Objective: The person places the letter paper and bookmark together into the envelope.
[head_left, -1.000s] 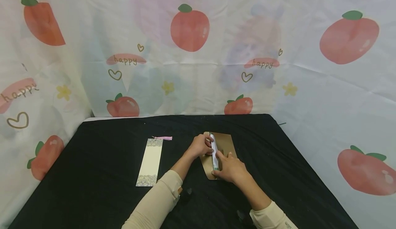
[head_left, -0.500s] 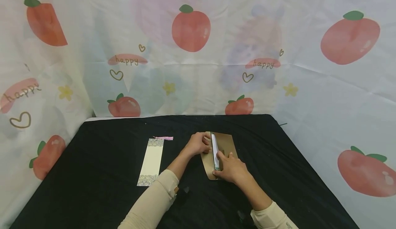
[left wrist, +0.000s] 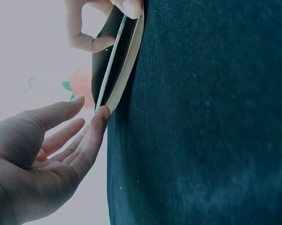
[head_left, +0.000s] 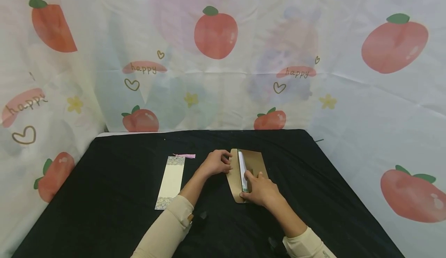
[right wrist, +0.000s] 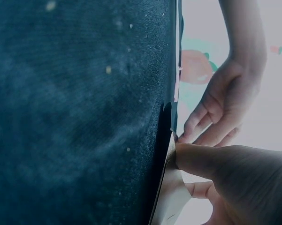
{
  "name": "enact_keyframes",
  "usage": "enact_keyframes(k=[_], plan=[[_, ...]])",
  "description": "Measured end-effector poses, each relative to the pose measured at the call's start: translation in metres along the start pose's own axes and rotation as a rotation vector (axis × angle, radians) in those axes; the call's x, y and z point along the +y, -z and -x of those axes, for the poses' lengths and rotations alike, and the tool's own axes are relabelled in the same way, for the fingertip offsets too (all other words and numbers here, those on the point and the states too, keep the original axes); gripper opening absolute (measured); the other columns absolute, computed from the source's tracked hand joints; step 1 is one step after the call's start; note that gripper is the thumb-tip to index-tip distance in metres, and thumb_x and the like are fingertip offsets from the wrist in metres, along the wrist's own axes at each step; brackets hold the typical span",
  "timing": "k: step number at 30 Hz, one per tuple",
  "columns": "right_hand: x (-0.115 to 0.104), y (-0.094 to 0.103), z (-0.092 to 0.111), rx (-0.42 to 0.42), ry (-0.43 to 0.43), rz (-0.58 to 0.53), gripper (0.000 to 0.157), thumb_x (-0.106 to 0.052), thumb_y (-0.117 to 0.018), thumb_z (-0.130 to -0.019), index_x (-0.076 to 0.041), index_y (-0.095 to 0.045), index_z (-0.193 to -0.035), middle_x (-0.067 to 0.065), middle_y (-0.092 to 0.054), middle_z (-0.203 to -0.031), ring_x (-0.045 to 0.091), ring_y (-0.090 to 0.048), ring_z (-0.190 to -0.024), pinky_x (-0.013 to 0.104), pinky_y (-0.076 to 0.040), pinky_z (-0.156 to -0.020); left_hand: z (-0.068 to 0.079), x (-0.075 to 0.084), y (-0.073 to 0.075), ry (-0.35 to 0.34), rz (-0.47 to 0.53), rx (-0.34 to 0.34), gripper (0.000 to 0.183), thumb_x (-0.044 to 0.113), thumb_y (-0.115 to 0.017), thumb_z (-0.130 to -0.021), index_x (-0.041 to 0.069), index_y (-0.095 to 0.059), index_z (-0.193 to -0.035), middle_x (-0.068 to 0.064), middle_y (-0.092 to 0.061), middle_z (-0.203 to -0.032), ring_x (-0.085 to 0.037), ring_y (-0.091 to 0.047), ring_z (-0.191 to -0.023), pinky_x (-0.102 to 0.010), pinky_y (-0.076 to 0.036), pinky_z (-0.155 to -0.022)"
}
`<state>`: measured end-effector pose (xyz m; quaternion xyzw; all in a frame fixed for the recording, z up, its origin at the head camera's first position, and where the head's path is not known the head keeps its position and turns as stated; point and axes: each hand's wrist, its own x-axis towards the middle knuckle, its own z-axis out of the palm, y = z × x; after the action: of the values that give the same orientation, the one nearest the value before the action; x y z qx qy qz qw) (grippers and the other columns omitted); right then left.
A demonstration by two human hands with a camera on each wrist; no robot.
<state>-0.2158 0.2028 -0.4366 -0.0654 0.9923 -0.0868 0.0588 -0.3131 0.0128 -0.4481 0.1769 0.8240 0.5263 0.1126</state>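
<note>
A brown paper envelope [head_left: 256,159] lies right of the middle of the black cloth, its flap [head_left: 232,182] folded out to the left. In its mouth shows a white card [head_left: 242,163] with green at its end; the rest of that card is hidden. My right hand [head_left: 261,189] holds the near end of the envelope, thumb at the mouth's corner and forefinger on the upper panel. My left hand [head_left: 214,164] is at the flap's far left edge. In the left wrist view its fingers are extended, a fingertip [left wrist: 102,111] touches the flap, and the thumb stands apart.
To the left lies a cream bookmark [head_left: 170,180] with lace-patterned ends and a pink tassel [head_left: 186,156]. The black cloth [head_left: 104,196] covers the table. Fruit-printed curtains [head_left: 216,95] hang behind and at both sides.
My left hand has moved left off the white card to the flap's edge, leaving more of the card uncovered. My right hand has stayed on the envelope.
</note>
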Motion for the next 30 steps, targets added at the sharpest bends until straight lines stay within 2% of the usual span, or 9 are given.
enact_keyframes(k=[7, 14, 20, 30], plan=[[0.002, -0.002, -0.001, 0.008, 0.004, -0.002, 0.067, -0.044, -0.084, -0.085, -0.015, -0.053, -0.137, 0.039, -0.052, -0.137, 0.054, -0.063, -0.107, 0.066, -0.052, -0.076, 0.007, 0.0, 0.008, -0.002, 0.001, 0.02, 0.041, -0.007, -0.077, -0.089, -0.007, -0.064, -0.128, -0.011, -0.07, -0.091, -0.024, -0.074, -0.073, -0.036, -0.061, -0.07], [0.002, -0.002, 0.0, 0.008, 0.007, 0.003, 0.064, -0.044, -0.085, -0.085, -0.016, -0.054, -0.134, 0.038, -0.053, -0.136, 0.054, -0.063, -0.104, 0.065, -0.052, -0.075, 0.015, -0.004, 0.015, -0.011, -0.026, 0.026, 0.041, -0.004, -0.077, -0.089, -0.006, -0.065, -0.128, -0.009, -0.071, -0.091, -0.023, -0.074, -0.075, -0.033, -0.06, -0.069], [0.0, -0.002, 0.0, 0.008, 0.007, -0.009, 0.061, -0.042, -0.085, -0.085, -0.016, -0.056, -0.132, 0.039, -0.051, -0.137, 0.057, -0.061, -0.109, 0.067, -0.052, -0.078, 0.02, -0.008, 0.021, -0.012, 0.017, 0.034, 0.04, -0.007, -0.077, -0.088, -0.008, -0.065, -0.127, -0.012, -0.07, -0.092, -0.026, -0.075, -0.076, -0.036, -0.061, -0.07], [0.001, -0.003, 0.0, 0.0, -0.002, -0.004, 0.063, -0.044, -0.083, -0.087, -0.016, -0.055, -0.136, 0.04, -0.049, -0.141, 0.058, -0.058, -0.115, 0.068, -0.051, -0.08, 0.028, -0.009, 0.033, 0.006, 0.032, 0.05, 0.041, -0.005, -0.076, -0.09, -0.008, -0.064, -0.129, -0.012, -0.069, -0.094, -0.025, -0.075, -0.078, -0.037, -0.061, -0.073]])
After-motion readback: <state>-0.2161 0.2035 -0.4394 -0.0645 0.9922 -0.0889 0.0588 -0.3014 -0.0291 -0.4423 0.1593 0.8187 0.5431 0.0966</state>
